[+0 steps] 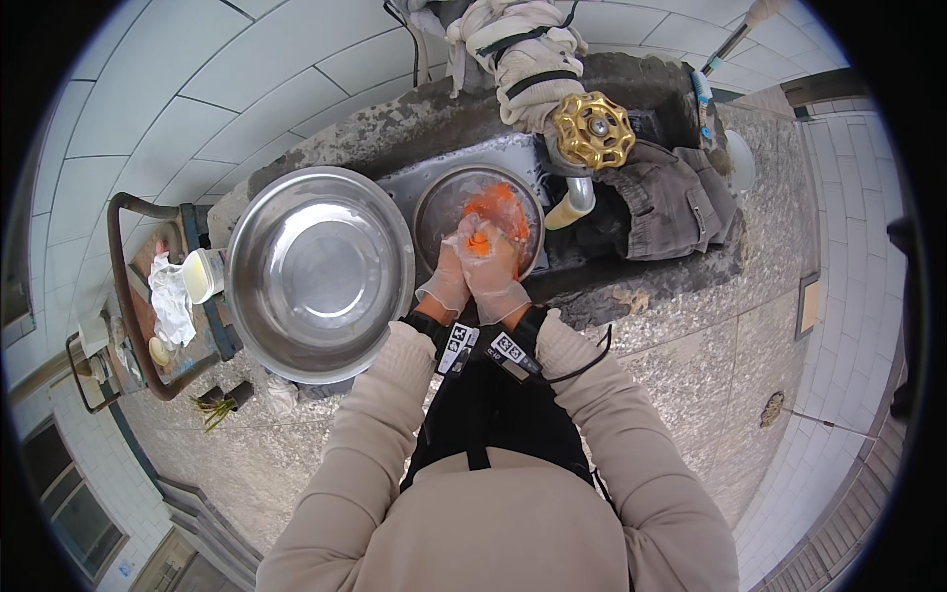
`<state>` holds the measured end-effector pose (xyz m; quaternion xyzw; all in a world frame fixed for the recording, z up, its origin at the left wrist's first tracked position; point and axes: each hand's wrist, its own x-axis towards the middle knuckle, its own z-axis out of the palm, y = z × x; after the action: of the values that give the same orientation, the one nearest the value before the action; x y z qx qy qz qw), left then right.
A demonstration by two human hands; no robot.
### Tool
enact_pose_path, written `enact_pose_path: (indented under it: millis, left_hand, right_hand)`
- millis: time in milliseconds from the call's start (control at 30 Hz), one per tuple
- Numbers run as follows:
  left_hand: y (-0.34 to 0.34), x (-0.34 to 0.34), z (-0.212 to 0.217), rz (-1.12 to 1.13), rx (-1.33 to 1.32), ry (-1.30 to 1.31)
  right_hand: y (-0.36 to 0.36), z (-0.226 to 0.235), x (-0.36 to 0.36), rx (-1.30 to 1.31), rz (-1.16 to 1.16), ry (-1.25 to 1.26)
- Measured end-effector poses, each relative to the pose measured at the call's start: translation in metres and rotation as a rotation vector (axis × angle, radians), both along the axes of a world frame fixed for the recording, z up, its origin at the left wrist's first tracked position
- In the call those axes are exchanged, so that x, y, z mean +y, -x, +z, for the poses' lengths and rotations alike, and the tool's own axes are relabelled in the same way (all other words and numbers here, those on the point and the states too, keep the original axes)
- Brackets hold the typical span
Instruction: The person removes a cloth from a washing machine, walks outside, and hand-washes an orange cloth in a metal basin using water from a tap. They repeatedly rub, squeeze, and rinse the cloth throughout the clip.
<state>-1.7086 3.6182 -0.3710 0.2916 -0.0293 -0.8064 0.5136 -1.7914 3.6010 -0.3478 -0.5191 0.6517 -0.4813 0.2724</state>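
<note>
Far to the left of both hands stands a rusty metal-framed trolley (128,296) carrying a crumpled white cloth (173,301) and a small pale plastic cup (202,274). Just left of the left hand sits a large, shiny, round stainless-steel basin (318,271), its rim close beside the wrist.

The left hand (446,279), in a thin clear disposable glove, and the right hand (490,271), gloved the same way, press together over a smaller round steel bowl (434,212) set in the rough grey concrete sink (414,123). Between them is a small orange piece of carrot (478,243); the right hand's grip is closed round it, while the left hand's fingers curl against it from the side, though whether they truly clamp it I cannot tell. More orange pieces (498,205) lie in the bowl just beyond the fingers.

Up and to the right of the right hand is a brass-yellow wheel tap handle (593,129) with a pale spout (570,205) curving down toward the bowl. Further right, a dark grey-brown crumpled garment (676,202) lies on the sink's edge.
</note>
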Motion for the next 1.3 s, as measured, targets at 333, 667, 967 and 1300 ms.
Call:
enact_pose_path:
  millis: [333,667,967,1300]
  left_hand:
    - [-0.003,-0.004,0.019,-0.008,-0.470,0.060]
    - [-0.026,-0.018,0.054,-0.358,-0.586,0.285]
    - [0.007,-0.016,0.009,-0.127,-0.202,-0.006]
    - [0.000,-0.008,-0.016,-0.223,-0.225,0.156]
  right_hand:
    - [0.008,-0.019,-0.012,-0.174,-0.136,-0.173]
    - [0.062,0.001,-0.011,-1.486,0.278,-0.647]
    - [0.008,0.022,0.006,0.246,0.279,0.035]
    - [0.013,0.042,-0.010,-0.189,0.067,-0.342]
